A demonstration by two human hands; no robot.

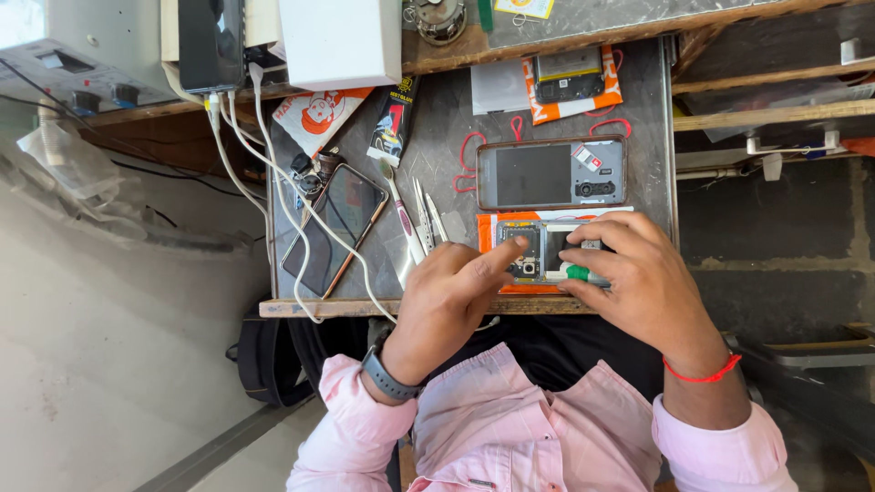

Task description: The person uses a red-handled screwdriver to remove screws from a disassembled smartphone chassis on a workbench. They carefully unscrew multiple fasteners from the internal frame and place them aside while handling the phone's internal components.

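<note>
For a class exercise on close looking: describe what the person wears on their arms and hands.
Both arms wear pink shirt sleeves pushed back from the wrists. The left hand has a dark grey watch on its wrist; the right hand has a thin red thread band. No gloves or rings visible.

we count two hands, left hand [444, 296] and right hand [638, 278], one opened phone [547, 253], one phone back shell [551, 172], one dark phone [333, 228], one toothbrush [401, 214], two tweezers [427, 215], two white cables [264, 155], one desk [437, 128]
</note>
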